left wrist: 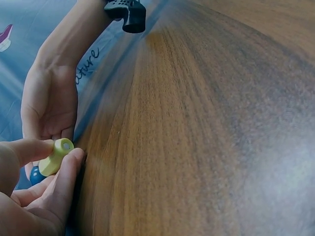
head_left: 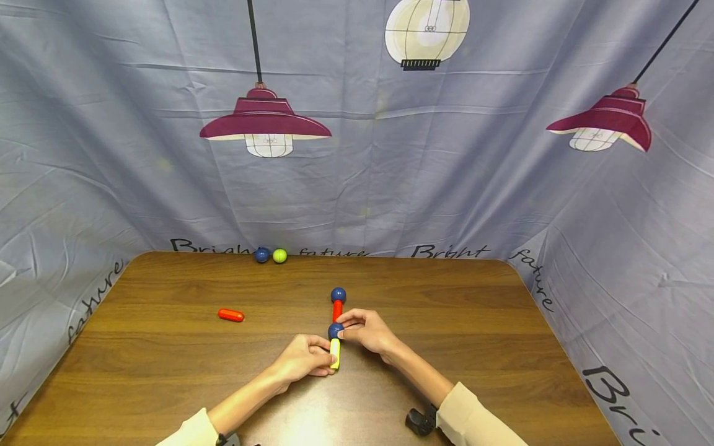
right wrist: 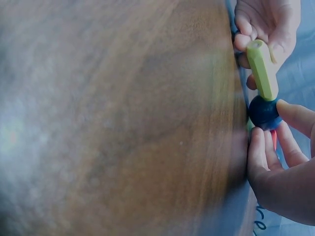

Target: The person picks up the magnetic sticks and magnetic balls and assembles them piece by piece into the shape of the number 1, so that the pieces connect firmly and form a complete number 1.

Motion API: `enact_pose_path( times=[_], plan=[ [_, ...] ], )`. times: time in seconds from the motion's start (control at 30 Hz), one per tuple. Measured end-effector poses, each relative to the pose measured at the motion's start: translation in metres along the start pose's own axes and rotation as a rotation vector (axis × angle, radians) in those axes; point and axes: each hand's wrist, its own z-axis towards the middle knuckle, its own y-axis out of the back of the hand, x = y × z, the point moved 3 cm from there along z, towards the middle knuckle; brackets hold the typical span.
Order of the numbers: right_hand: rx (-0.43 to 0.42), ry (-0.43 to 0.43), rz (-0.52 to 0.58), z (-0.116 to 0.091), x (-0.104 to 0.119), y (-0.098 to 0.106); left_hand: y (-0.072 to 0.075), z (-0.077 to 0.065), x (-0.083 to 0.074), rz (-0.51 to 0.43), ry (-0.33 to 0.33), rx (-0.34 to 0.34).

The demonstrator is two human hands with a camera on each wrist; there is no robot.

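A chain of magnetic building pieces lies on the wooden table: a far blue ball [head_left: 338, 295], a red rod [head_left: 337, 311], a nearer blue ball [head_left: 335, 331] and a yellow rod [head_left: 334, 354]. My left hand [head_left: 303, 359] pinches the yellow rod between thumb and fingers. With thumb and fingers my right hand [head_left: 369, 332] holds the nearer blue ball. In the right wrist view the yellow rod [right wrist: 263, 71] meets that blue ball [right wrist: 264, 113], and a bit of red shows beyond it. Its free end, with a small metallic disc, faces the left wrist camera.
A loose red rod [head_left: 231, 315] lies to the left on the table [head_left: 474, 310]. At the back edge another blue ball [head_left: 261, 254] sits beside a yellow-green ball [head_left: 280, 255]. A printed curtain [head_left: 357, 186] hangs behind and at the sides.
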Motion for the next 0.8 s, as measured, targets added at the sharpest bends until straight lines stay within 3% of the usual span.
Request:
enact_pose_path(
  times=[0.8],
  plan=[
    [0.007,-0.022,0.01,0.0009,-0.0003,0.0019,0.0002,0.0032,0.0004,-0.023,0.012,-0.019]
  ],
)
